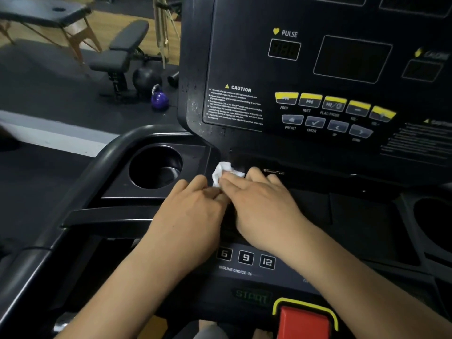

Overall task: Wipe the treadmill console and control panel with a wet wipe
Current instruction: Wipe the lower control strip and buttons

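While both hands meet on the ledge below the console (pixel 318 77), a crumpled white wipe (pixel 221 173) sits pinched between them, pressed against the dark surface just right of the left cup holder (pixel 156 167). The left hand (pixel 195 206) has its fingers drawn together on the wipe's lower edge; the right hand (pixel 261 204) lies flat, its fingertips closed over the wipe's right side. From the wipe, the left cup holder lies at nine o'clock, a round well that looks empty, with only a dark sheen at its bottom. A second cup holder (pixel 433 223) shows at the frame's right edge, at about four o'clock from the hands; its contents cannot be made out. Above, at one o'clock, the console carries five yellow buttons (pixel 333 102) in a row and four grey buttons (pixel 315 122) beneath them, beside a caution label (pixel 234 105). Three numbered incline keys (pixel 245 258), 6, 9 and 12, show between the forearms at six o'clock, with a red stop button (pixel 304 319) lower still. On the gym floor at ten o'clock stand one purple kettlebell (pixel 159 100), one black kettlebell (pixel 146 77) and one bench (pixel 119 57).
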A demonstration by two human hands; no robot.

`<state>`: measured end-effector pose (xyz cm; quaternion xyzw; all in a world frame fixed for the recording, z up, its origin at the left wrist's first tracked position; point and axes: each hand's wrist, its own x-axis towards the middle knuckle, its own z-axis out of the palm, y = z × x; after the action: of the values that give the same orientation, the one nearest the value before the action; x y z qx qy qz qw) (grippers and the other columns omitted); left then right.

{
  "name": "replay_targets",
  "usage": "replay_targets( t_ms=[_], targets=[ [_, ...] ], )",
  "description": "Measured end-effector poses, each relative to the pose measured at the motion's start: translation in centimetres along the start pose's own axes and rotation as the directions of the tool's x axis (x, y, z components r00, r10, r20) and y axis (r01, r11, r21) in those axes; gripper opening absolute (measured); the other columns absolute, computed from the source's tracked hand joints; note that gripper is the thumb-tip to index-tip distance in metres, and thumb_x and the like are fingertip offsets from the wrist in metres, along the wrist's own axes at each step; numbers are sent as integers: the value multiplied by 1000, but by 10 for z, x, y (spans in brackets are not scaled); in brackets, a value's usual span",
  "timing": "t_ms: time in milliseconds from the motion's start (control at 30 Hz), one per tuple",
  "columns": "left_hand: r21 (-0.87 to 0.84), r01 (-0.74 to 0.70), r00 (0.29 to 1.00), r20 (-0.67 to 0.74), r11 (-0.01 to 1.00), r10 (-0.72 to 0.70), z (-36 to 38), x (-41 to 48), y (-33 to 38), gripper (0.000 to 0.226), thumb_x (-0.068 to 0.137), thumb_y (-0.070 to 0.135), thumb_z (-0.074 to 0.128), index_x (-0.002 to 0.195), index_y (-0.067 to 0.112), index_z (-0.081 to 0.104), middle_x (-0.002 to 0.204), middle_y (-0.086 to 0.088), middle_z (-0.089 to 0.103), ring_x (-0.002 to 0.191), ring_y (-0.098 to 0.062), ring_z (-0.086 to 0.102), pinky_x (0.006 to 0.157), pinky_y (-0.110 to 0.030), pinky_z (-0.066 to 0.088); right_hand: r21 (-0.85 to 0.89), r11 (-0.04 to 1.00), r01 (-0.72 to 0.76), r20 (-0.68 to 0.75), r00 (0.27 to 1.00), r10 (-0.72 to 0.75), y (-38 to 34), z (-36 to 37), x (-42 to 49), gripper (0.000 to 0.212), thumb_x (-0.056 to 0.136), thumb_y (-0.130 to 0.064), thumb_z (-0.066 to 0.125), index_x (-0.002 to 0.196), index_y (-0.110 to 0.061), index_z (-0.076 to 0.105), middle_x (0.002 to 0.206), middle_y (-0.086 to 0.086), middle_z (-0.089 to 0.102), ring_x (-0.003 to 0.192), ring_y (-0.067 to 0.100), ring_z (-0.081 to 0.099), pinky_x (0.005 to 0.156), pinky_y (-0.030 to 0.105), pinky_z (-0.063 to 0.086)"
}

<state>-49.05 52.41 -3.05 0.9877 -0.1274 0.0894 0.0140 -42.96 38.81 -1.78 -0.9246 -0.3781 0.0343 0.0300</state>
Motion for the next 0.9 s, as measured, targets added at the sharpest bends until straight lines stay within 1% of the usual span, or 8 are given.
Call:
replay_targets(
  t_ms=[100,200,333,400,533,600,700,900],
  targets=[
    [-16,14,999,31,1000,-14,-2,-2,1,20,71,18,35,69,19,54,71,5,61,73,-23,50,62,-33,27,-62,996,-67,0,998,67,14,-2,-25,51,91,-20,42,141,-26,35,148,-13,36,118,21,34,87,37,28],
    [-28,37,999,30,999,-36,-2,0,7,20,77,23,35,70,18,52,73,2,62,76,-24,48,64,-34,24,-58,994,-90,7,996,91,16,-4,-32,52,91,-22,43,142,-26,35,145,-13,37,116,20,34,85,36,28],
    [-22,59,998,36,998,-59,-6,1,7,29,82,30,33,86,15,57,77,0,65,77,-26,50,65,-40,37,54,998,-39,-6,999,39,3,0,1,53,88,-17,42,140,-28,37,144,-17,39,116,19,34,89,37,28],
    [1,53,996,70,999,-53,-6,0,4,33,87,33,32,90,16,60,82,3,66,80,-25,49,67,-40,36,17,999,-30,-9,999,31,5,0,2,48,87,-16,42,134,-28,42,139,-17,44,112,20,35,89,39,27],
    [-13,54,994,96,998,-52,-5,-2,4,40,92,37,29,105,22,64,102,8,70,86,-23,48,73,-43,39,-66,992,-108,-32,994,106,19,-4,-38,36,89,-19,40,122,-30,50,130,-15,50,105,19,35,80,37,26],
    [-33,48,996,81,998,-45,-3,-2,6,40,93,38,30,102,24,66,107,9,69,88,-22,48,75,-44,39,-39,989,-142,-15,990,142,21,-4,-46,34,90,-19,39,120,-30,50,129,-16,50,103,17,35,80,35,27],
    [-25,62,996,66,998,-61,1,4,6,40,94,39,30,97,23,67,105,9,69,91,-23,49,78,-43,35,-17,989,-148,-27,989,148,20,-2,-29,36,89,-17,41,121,-29,51,134,-16,48,105,18,35,83,35,29],
    [-8,33,999,40,999,-32,1,-1,4,40,94,38,31,83,17,65,100,4,70,91,-23,51,79,-43,33,-32,990,-135,10,991,135,6,-3,-52,37,90,-19,43,125,-28,51,127,-14,51,102,18,32,75,35,19]
  ],
)
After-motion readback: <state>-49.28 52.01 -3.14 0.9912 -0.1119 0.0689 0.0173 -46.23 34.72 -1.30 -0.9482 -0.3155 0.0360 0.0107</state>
